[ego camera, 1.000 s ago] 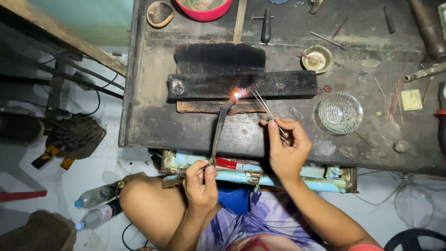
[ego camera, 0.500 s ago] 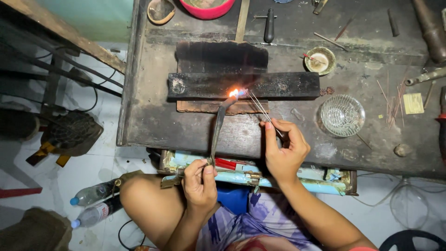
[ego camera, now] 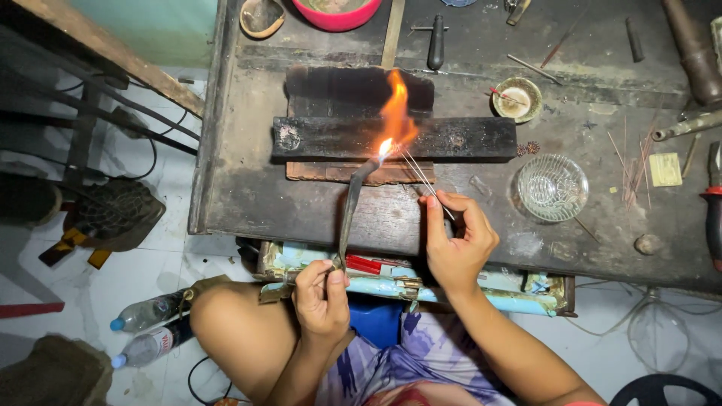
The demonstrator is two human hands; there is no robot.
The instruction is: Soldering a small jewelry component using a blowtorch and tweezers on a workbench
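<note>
While your left hand grips the torch and your right hand pinches the tweezers, keep the flame on the tips above the charred block.

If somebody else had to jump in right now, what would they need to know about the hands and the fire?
Left hand: grips the lower end of the curved torch pipe, whose tip burns with an orange flame.
Right hand: pinches thin metal wires, their tips reaching into the flame's base.
Where: the flame plays over the charred black block on the dark workbench. A glass dish sits to the right.
Done: torch lit, wires in the heat.
Left: the wires are not yet set down; the flame is burning.
</note>
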